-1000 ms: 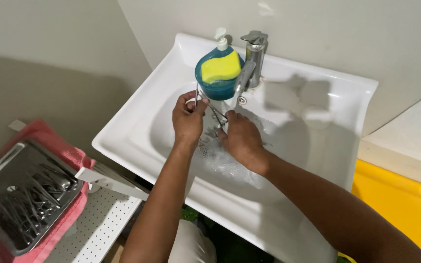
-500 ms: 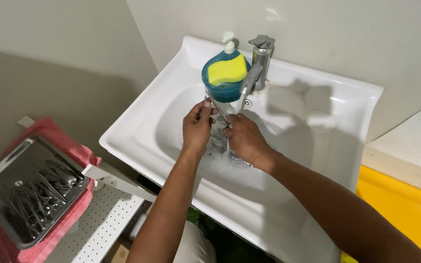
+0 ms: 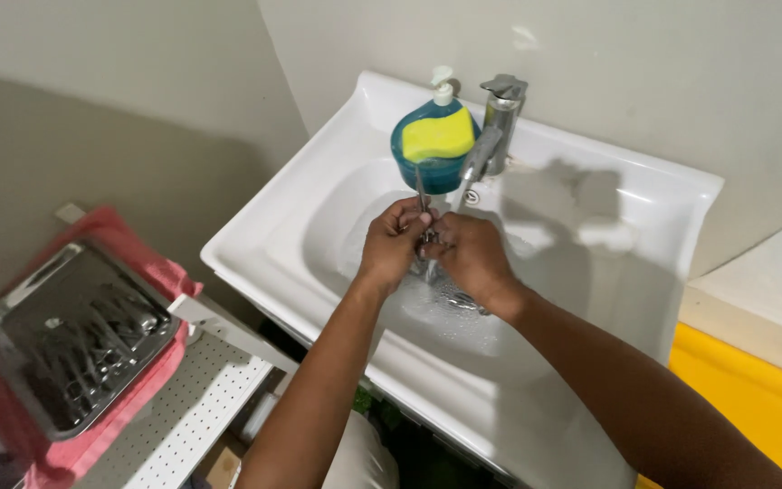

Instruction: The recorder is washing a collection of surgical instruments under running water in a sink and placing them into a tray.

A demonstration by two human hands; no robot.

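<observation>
Over the white sink (image 3: 590,195), both my hands meet under the running water from the metal tap (image 3: 492,136). My left hand (image 3: 391,243) and my right hand (image 3: 468,255) together grip a thin metal instrument (image 3: 421,195), whose tip sticks up between them. Foamy water lies in the basin below my hands. Behind them, on the sink's back ledge, stands a blue soap dispenser (image 3: 434,145) with a yellow sponge (image 3: 438,136) on top.
At the left, a steel tray (image 3: 74,330) with several metal instruments rests on a red cloth (image 3: 151,367) over a perforated white shelf (image 3: 192,417). A yellow bin (image 3: 744,398) stands at the right under a pale counter.
My hands have drawn closer together under the tap, and the instrument's tip now points upward. The camera has shifted, so the sink sits further right in view.
</observation>
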